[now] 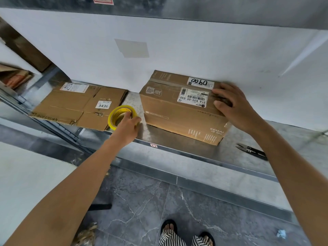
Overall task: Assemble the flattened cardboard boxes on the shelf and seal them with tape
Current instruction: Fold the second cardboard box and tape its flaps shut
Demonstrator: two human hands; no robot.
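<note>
An assembled brown cardboard box [170,110] with white labels stands on the metal shelf [177,153]. My right hand [232,105] rests on its right top edge, fingers spread and bent over the corner. My left hand [128,124] grips a yellow tape roll [115,115], fingers through its core, just left of the box near the shelf's front edge. A stack of flattened cardboard boxes [78,105], one labelled 3436, lies on the shelf to the left of the roll.
Black thread snips [252,150] lie on the shelf right of the box. A white wall [177,50] backs the shelf. More cardboard [14,75] sits at far left. Below are a grey marble floor [142,210] and my sandalled feet [186,233].
</note>
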